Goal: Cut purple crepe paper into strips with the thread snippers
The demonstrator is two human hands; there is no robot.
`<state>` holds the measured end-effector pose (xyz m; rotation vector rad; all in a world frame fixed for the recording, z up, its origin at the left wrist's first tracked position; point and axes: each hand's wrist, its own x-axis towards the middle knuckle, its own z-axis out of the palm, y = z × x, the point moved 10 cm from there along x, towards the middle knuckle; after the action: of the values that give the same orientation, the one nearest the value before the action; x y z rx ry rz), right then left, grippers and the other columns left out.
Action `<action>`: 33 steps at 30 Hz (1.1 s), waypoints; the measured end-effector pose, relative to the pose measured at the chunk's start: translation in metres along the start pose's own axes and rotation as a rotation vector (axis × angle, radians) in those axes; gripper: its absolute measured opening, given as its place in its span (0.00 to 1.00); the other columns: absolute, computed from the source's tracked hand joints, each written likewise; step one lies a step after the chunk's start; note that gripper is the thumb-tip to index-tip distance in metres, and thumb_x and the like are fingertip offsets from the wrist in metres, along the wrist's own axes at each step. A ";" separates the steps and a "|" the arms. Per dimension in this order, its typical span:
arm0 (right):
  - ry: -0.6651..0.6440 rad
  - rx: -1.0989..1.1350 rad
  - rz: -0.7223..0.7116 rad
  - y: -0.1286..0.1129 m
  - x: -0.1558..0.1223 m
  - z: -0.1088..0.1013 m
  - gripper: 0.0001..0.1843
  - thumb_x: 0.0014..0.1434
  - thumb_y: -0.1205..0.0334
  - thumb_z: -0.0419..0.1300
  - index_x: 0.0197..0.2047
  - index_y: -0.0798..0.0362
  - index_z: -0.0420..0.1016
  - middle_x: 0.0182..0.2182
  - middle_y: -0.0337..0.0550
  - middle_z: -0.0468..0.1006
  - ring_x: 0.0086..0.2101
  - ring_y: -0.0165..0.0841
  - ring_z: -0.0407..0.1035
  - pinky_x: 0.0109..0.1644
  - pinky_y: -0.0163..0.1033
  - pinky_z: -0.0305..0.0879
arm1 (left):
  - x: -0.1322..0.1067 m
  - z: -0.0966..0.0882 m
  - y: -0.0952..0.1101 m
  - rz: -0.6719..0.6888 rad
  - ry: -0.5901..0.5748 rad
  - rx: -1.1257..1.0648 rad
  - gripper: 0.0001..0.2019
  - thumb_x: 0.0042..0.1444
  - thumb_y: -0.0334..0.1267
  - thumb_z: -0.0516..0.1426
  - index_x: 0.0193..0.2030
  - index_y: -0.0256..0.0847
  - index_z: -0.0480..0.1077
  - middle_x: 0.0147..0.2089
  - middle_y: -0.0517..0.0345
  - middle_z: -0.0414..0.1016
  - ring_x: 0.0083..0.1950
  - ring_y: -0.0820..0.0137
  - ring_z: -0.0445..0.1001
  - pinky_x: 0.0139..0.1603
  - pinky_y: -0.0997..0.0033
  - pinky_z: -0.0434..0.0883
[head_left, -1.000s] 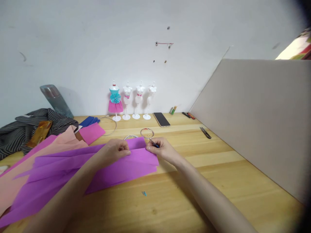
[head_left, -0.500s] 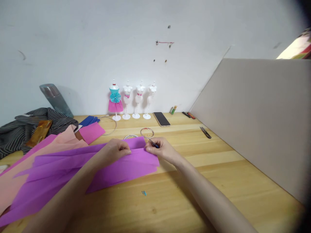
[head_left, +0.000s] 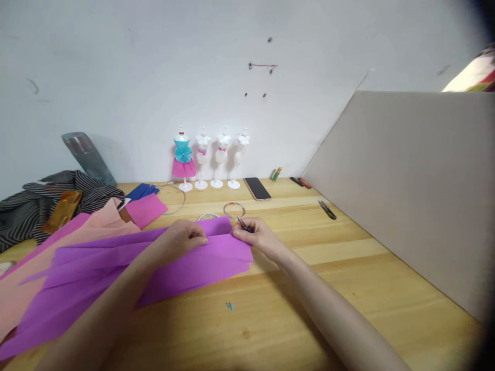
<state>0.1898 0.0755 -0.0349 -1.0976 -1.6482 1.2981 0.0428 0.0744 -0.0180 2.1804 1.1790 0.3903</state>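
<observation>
A long sheet of purple crepe paper (head_left: 185, 275) lies across the table, with a fold along its far edge. My left hand (head_left: 183, 238) is closed, pinching the paper along this fold. Just to the right, my right hand (head_left: 257, 236) pinches the paper's end between thumb and fingers. Held in that same hand is a small pair of scissors (head_left: 244, 225), its pointed tip up and left and its handle mostly hidden by the fingers. Two rings, a white one (head_left: 208, 216) and a reddish one (head_left: 243, 214), lie just beyond the hands.
Along the wall stand several white mini mannequins (head_left: 222, 154), one dressed. A phone (head_left: 258, 188), a green bottle (head_left: 276, 174) and black snips (head_left: 327, 209) lie to the right. Peach paper (head_left: 112, 219), striped cloth (head_left: 23, 206) and a tumbler (head_left: 88, 157) are left. A panel (head_left: 417, 180) borders the right.
The scissors in my right hand have tilted a little, with the tip slightly higher. My left hand and the purple paper have hardly moved.
</observation>
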 end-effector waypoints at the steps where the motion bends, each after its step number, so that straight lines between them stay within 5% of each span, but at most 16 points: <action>1: 0.003 0.016 0.005 0.001 0.000 -0.001 0.19 0.49 0.47 0.64 0.23 0.54 0.67 0.20 0.35 0.62 0.24 0.26 0.53 0.28 0.35 0.48 | 0.000 0.000 0.000 -0.001 0.000 -0.001 0.12 0.53 0.39 0.52 0.22 0.36 0.64 0.21 0.64 0.58 0.26 0.75 0.57 0.27 0.73 0.52; 15: 0.005 -0.041 0.018 0.003 0.002 0.000 0.18 0.49 0.50 0.63 0.21 0.54 0.65 0.19 0.34 0.60 0.23 0.26 0.53 0.29 0.36 0.49 | 0.000 -0.001 -0.001 0.008 0.049 -0.001 0.11 0.53 0.38 0.53 0.22 0.37 0.67 0.22 0.64 0.64 0.26 0.75 0.61 0.27 0.75 0.55; 21: 0.029 -0.142 -0.081 -0.011 -0.001 0.005 0.14 0.51 0.55 0.61 0.21 0.54 0.67 0.19 0.35 0.62 0.23 0.26 0.53 0.28 0.35 0.50 | 0.000 0.005 0.003 0.015 0.077 -0.134 0.11 0.53 0.42 0.56 0.37 0.38 0.75 0.30 0.60 0.75 0.32 0.71 0.70 0.32 0.75 0.63; 26: 0.014 -0.150 -0.116 -0.022 -0.008 0.013 0.12 0.52 0.56 0.61 0.23 0.55 0.70 0.20 0.35 0.63 0.24 0.26 0.55 0.29 0.34 0.51 | 0.003 0.015 0.004 0.000 0.062 -0.134 0.10 0.52 0.39 0.54 0.25 0.37 0.71 0.22 0.63 0.68 0.27 0.74 0.64 0.27 0.76 0.57; 33: -0.019 0.006 0.014 -0.004 -0.005 0.009 0.17 0.46 0.51 0.68 0.25 0.55 0.68 0.21 0.34 0.63 0.23 0.26 0.56 0.27 0.33 0.51 | 0.001 0.002 0.008 0.022 0.153 -0.065 0.10 0.51 0.38 0.53 0.23 0.37 0.68 0.21 0.64 0.62 0.26 0.75 0.59 0.27 0.75 0.54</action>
<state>0.1823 0.0668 -0.0327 -1.0982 -1.6523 1.3248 0.0500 0.0715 -0.0142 2.1400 1.2070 0.6054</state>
